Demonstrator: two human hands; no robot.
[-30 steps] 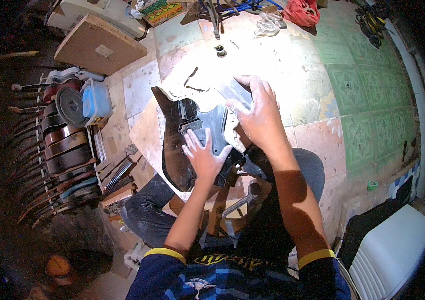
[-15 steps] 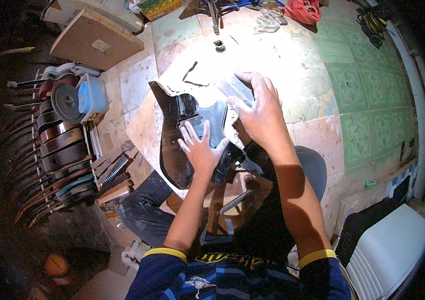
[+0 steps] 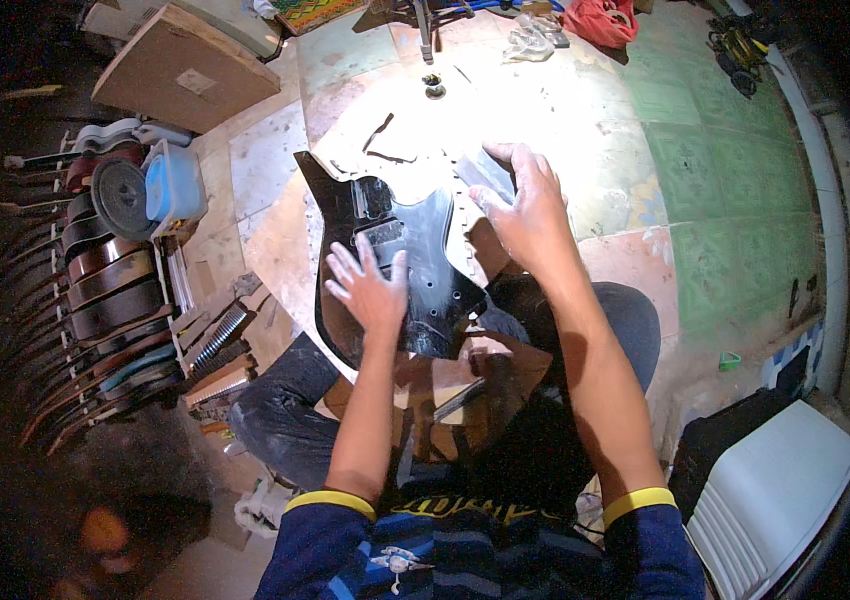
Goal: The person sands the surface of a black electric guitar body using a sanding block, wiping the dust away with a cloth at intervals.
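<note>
A glossy black electric guitar body (image 3: pixel 433 240) lies across my lap, with routed cavities and several small holes in its face. A pale, dusty film streaks its right half. Fingers spread, my left hand (image 3: pixel 370 292) rests flat on the left half of the body, beside the middle cavity. My right hand (image 3: pixel 533 212) is closed around a grey sanding block (image 3: pixel 486 174), held just off the body's upper right edge. Whitish dust coats the fingers of both hands. My right hand hides part of the block.
Several guitar bodies (image 3: pixel 120 290) stand in a rack on the left, beside a blue-and-white tub (image 3: pixel 175 190). A cardboard-brown panel (image 3: pixel 185 70) leans behind. On the tiled floor lie a red bag (image 3: pixel 600 22) and a small dark cup (image 3: pixel 433 86). A white plastic piece (image 3: pixel 780 500) stands at lower right.
My left hand has slid left across the guitar body, uncovering the streaked middle. My right hand keeps hold of the sanding block and has shifted slightly right relative to the body.
</note>
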